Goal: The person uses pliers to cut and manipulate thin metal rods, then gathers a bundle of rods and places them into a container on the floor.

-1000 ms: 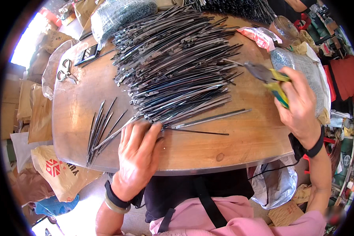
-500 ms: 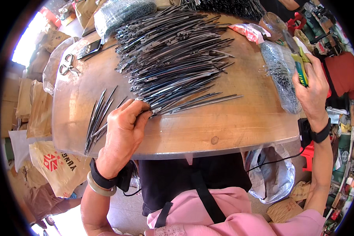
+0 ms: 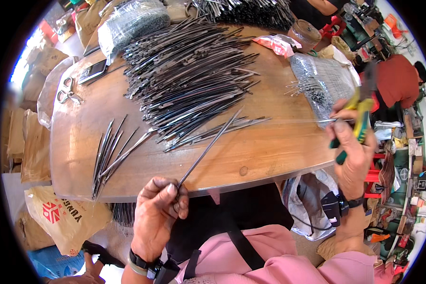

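Note:
My left hand [image 3: 158, 208], closed near the table's front edge, pinches one end of a thin dark metal strip [image 3: 208, 149]. The strip slants up and away over the tabletop. At the right my right hand [image 3: 352, 154] is wrapped round pliers with yellow-green handles [image 3: 363, 116], jaws upward and smeared by motion. A faint thin wire seems to run left from its fingers, too blurred to be sure. A big pile of dark strips [image 3: 189, 80] covers the middle of the table. Beside my right hand lies a plastic-wrapped bundle of thin wires [image 3: 324, 83].
A smaller group of strips [image 3: 106, 161] lies on the wooden table [image 3: 288, 146] at left. Scissors [image 3: 68, 91] and a phone [image 3: 93, 72] are farther back. A wrapped bundle [image 3: 132, 28] and another person's arm [image 3: 322, 5] are at the far side.
My left hand has left the pile and come nearer me with one strip in it. My right hand, with the pliers, has moved down and inward. The whole view has shifted somewhat.

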The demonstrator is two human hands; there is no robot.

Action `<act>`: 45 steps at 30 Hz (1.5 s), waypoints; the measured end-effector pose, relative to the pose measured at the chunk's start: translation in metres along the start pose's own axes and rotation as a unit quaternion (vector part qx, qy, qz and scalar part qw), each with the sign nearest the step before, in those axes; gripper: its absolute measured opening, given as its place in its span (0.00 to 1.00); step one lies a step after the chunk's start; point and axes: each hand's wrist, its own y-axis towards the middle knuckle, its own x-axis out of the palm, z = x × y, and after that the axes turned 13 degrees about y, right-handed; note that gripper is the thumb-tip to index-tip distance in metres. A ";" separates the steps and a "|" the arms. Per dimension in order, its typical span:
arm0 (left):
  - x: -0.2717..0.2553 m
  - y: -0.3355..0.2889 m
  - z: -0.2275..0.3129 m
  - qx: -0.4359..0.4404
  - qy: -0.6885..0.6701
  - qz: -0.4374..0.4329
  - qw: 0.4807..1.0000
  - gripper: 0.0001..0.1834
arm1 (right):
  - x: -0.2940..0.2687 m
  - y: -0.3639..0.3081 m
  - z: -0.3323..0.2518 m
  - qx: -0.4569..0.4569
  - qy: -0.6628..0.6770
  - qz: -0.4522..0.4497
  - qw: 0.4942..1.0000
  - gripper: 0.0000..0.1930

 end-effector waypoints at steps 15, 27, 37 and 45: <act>0.011 -0.014 -0.017 -0.019 -0.150 -0.223 0.963 0.22 | 0.044 -0.045 0.067 0.260 0.426 -0.090 0.862 0.11; 0.004 -0.019 -0.025 0.028 0.285 -0.021 0.958 0.05 | 0.039 -0.009 0.041 0.021 0.032 -0.286 0.957 0.07; 0.005 -0.021 -0.027 0.010 0.286 -0.031 0.958 0.04 | 0.051 -0.017 0.043 -0.015 -0.006 -0.329 0.944 0.08; -0.008 -0.012 -0.028 -0.018 0.317 -0.005 0.948 0.05 | 0.055 -0.015 0.036 -0.050 -0.011 -0.318 0.947 0.09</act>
